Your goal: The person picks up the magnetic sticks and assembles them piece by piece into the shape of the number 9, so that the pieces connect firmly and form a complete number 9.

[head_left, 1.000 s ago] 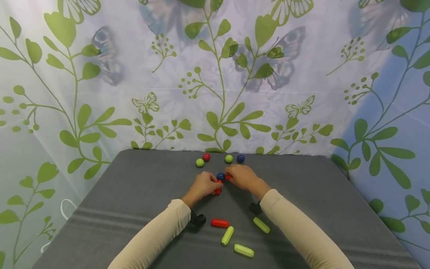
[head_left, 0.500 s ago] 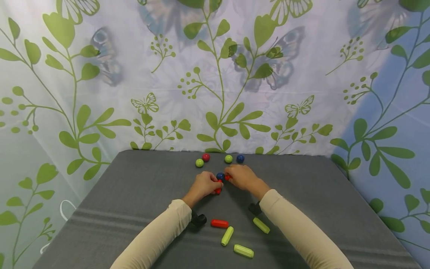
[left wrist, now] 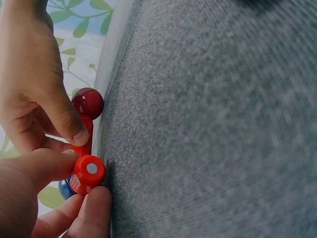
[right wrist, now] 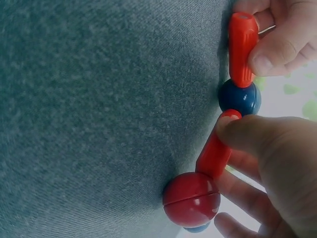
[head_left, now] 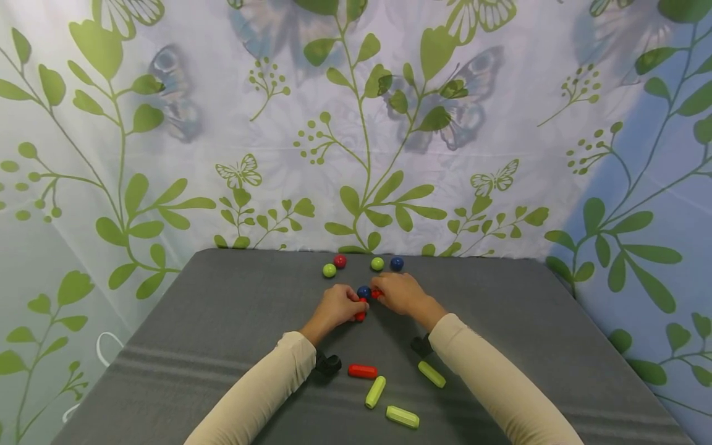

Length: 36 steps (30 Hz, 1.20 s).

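My left hand (head_left: 335, 306) pinches a red rod (right wrist: 242, 49), one end of which meets a blue ball (right wrist: 240, 96). On the other side of that ball, my right hand (head_left: 402, 292) holds a second red rod (right wrist: 214, 156) between thumb and fingers. A dark red ball (right wrist: 191, 200) sits at this rod's far end; in the head view the right hand hides it. In the left wrist view, the left rod's free end (left wrist: 90, 171) faces the camera and shows a pale round spot. Rods and balls form one line low over the grey cloth.
Behind the hands lie a red ball (head_left: 340, 261), two lime balls (head_left: 329, 270) and another blue ball (head_left: 397, 264). Nearer me are a loose red rod (head_left: 363, 371) and three lime rods (head_left: 403, 417). A leaf-patterned curtain (head_left: 356, 123) hangs along the grey table's (head_left: 222, 321) back edge.
Both hands keep their grips on the red rods at the blue ball. Only a slight shift of the whole head view shows.
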### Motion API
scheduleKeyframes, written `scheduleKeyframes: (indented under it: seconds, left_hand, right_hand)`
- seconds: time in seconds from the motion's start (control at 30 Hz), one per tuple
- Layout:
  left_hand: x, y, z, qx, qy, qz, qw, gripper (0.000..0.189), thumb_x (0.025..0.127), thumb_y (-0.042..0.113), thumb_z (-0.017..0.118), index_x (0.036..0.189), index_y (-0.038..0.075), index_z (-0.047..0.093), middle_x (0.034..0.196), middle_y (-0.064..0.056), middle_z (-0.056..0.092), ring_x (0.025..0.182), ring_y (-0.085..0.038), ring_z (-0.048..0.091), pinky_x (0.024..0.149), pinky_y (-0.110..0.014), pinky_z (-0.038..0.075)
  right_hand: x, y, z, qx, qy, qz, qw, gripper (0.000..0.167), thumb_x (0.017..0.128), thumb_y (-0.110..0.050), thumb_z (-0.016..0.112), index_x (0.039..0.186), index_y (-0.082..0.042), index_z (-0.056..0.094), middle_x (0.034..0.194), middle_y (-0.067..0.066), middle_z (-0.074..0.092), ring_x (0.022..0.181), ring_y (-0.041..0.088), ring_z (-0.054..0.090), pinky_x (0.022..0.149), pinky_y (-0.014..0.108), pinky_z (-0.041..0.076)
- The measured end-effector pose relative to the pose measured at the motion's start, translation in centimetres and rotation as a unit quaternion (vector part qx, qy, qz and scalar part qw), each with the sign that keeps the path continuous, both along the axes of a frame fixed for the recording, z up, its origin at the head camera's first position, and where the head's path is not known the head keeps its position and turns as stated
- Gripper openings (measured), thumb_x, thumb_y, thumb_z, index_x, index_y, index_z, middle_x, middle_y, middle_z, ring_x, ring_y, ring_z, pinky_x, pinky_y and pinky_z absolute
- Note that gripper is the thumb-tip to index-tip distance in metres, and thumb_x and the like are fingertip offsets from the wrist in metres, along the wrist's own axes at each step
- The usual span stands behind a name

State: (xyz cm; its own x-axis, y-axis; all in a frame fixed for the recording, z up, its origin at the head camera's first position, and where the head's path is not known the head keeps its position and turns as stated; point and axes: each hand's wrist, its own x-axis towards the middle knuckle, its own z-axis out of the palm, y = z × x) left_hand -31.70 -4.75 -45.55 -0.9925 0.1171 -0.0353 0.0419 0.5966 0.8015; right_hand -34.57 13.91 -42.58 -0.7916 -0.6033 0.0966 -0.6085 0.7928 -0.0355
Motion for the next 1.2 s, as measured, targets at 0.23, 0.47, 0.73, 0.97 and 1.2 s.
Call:
scheduleKeyframes:
  seconds: [0.23, 0.47, 0.73, 0.97, 1.2]
  left_hand:
    - [0.1, -0.3, 0.1, 0.006, 0.000, -0.004, 1.0000, 0.023, 0.084, 0.023, 0.084, 0.087, 0.007, 0.067, 0.070, -0.001, 0.066, 0.059, -0.014, 0.065, 0.054, -0.028, 0.051]
    - [0.0, -1.0, 0.0, 0.016, 0.018, -0.026, 0.9994, 0.020, 0.085, 0.020, 0.082, 0.088, 0.006, 0.068, 0.070, 0.000, 0.068, 0.058, -0.013, 0.065, 0.055, -0.029, 0.052]
    - [-2.7, -4.6, 1.0, -0.078, 0.168, 0.024, 0.9825, 0.022, 0.084, 0.011, 0.079, 0.103, 0.005, 0.071, 0.093, -0.006, 0.067, 0.084, -0.022, 0.064, 0.076, -0.042, 0.051]
    - [-5.6, -6.8, 0.7, -0.161, 0.168, 0.044, 0.9716, 0.034, 0.088, 0.015, 0.075, 0.121, 0.009, 0.067, 0.117, -0.014, 0.059, 0.107, -0.033, 0.059, 0.084, -0.051, 0.050]
    - [-7.2, -6.6, 0.0, -0.185, 0.142, 0.005, 0.9724, 0.045, 0.090, 0.017, 0.076, 0.133, 0.012, 0.063, 0.134, -0.014, 0.056, 0.117, -0.032, 0.058, 0.089, -0.052, 0.049]
  right_hand:
    - [-0.1, -0.6, -0.2, -0.024, 0.010, 0.026, 0.9993, 0.035, 0.092, -0.014, 0.075, 0.127, -0.017, 0.067, 0.108, 0.006, 0.064, 0.085, 0.024, 0.063, 0.073, 0.047, 0.053]
    - [-0.2, -1.1, -0.5, -0.019, 0.015, 0.040, 0.9989, 0.031, 0.091, -0.011, 0.076, 0.120, -0.019, 0.070, 0.102, 0.003, 0.063, 0.076, 0.021, 0.062, 0.066, 0.040, 0.052]
    - [-0.6, -1.4, -0.4, -0.022, 0.025, 0.041, 0.9986, 0.028, 0.091, -0.012, 0.076, 0.117, -0.020, 0.071, 0.104, 0.003, 0.065, 0.080, 0.022, 0.065, 0.069, 0.039, 0.053]
    - [-0.8, -1.5, -0.4, -0.017, 0.009, 0.029, 0.9994, 0.028, 0.093, -0.011, 0.074, 0.119, -0.021, 0.071, 0.108, 0.003, 0.067, 0.083, 0.020, 0.065, 0.067, 0.037, 0.053]
    - [-1.0, -1.5, -0.4, -0.019, 0.005, 0.029, 0.9994, 0.028, 0.093, -0.011, 0.074, 0.120, -0.020, 0.071, 0.111, 0.002, 0.068, 0.088, 0.021, 0.066, 0.070, 0.037, 0.054]
